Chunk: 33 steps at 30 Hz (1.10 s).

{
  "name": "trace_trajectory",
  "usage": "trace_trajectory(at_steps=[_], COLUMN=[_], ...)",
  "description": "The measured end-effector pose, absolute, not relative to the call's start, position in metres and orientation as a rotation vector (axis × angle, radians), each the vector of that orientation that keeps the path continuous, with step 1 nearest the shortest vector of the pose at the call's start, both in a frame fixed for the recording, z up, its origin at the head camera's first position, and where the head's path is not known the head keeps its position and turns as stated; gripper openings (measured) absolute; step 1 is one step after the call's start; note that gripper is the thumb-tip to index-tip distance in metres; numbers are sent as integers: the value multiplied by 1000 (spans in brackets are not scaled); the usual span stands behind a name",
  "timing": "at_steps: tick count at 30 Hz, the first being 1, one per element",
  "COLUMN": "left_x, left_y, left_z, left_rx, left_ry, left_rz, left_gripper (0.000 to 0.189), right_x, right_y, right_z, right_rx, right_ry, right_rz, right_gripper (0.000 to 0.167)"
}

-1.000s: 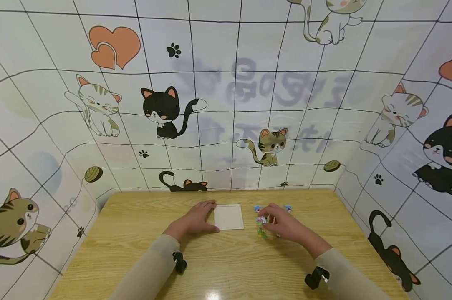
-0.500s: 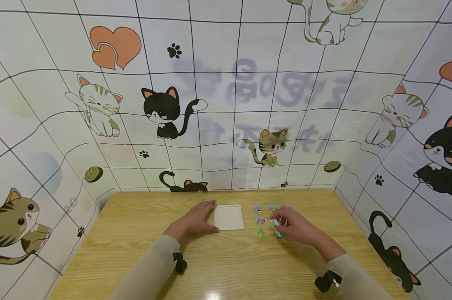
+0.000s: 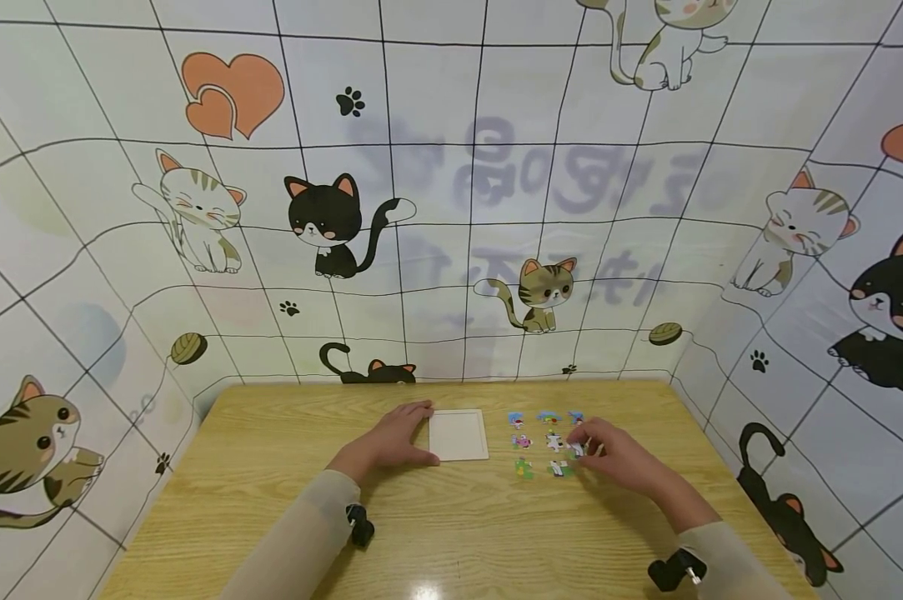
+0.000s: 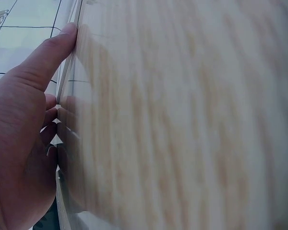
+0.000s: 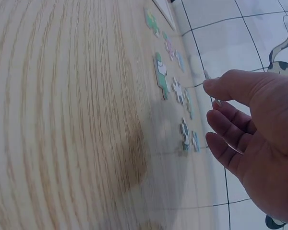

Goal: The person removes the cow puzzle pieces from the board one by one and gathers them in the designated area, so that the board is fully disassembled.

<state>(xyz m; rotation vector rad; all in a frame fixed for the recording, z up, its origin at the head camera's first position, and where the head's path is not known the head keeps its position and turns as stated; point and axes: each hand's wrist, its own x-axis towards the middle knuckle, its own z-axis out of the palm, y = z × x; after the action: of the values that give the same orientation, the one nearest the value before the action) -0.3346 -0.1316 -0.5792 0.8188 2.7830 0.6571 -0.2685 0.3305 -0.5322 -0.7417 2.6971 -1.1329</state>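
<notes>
My left hand (image 3: 394, 435) rests at the left side of a pale, flat, square puzzle tray (image 3: 458, 434), thumb by the near corner and fingers by the far one. In the left wrist view its thumb (image 4: 53, 52) is stretched out and touches the tray's edge. To the right of the tray, my right hand (image 3: 609, 450) is over the right end of several small jigsaw pieces (image 3: 554, 442). Seen edge-on in the right wrist view, a thin jigsaw piece (image 5: 218, 101) is pinched between thumb and forefinger; its picture is hidden.
The jigsaw pieces lie apart in rough rows, among them a pink one (image 3: 521, 442) and a green one (image 3: 524, 468). They rest on a wooden table (image 3: 308, 417), against a wall cloth (image 3: 436, 183) printed with cats.
My right hand has moved right across the pieces, uncovering those in the left and middle columns. The left hand and the tray have stayed in place.
</notes>
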Motion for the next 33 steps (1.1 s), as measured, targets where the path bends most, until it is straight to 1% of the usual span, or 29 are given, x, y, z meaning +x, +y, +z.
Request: trace_trajectory(at_steps=[33], left_x=[-332], left_y=[-130], left_z=[-576], left_rx=[816], left_ry=[2779], left_rz=[664], left_gripper=[104], right_x=[-260], right_y=[352], right_z=[-540], right_rx=[-536], right_ry=[2774], right_rz=[-1075], right_gripper=[24])
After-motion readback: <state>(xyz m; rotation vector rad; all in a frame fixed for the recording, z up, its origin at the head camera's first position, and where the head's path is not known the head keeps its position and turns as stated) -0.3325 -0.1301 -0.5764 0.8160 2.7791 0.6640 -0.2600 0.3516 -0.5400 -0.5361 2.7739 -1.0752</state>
